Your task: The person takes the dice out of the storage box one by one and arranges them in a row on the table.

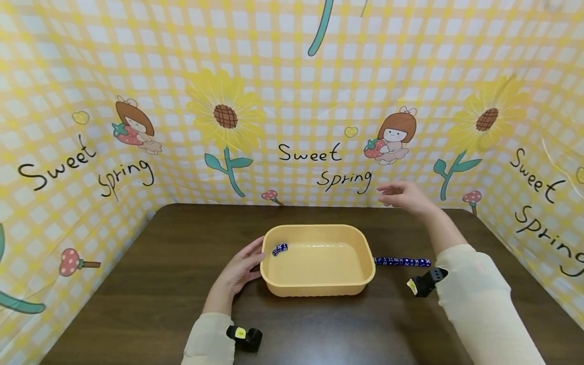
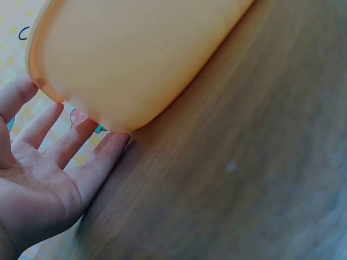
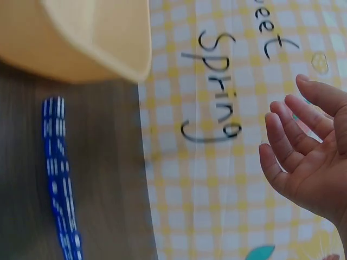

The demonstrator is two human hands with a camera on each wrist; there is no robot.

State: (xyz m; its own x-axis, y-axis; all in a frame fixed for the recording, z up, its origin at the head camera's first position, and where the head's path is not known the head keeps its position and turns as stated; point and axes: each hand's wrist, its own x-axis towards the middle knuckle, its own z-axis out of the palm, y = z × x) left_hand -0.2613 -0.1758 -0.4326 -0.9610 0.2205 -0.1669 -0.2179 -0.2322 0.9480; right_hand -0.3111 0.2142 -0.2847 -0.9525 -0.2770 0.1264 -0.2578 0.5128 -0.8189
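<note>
A yellow plastic basin (image 1: 319,290) stands on the table, with a small cluster of blue dice (image 1: 280,249) in its left end. My left hand (image 1: 241,267) rests against the basin's left end; in the left wrist view its fairly straight fingers (image 2: 73,138) touch the outer wall. To the right of the basin lies a row of blue dice with white dots (image 1: 402,261), set side by side. My right hand (image 1: 403,196) is raised above the far right of the table, fingers loosely bent. Nothing is in it in the right wrist view.
The dark wooden table (image 1: 182,274) ends at the back against a yellow checked cloth (image 1: 292,101), which also hangs at both sides. A black wrist device (image 1: 245,338) is at the left sleeve, and another (image 1: 427,282) at the right sleeve.
</note>
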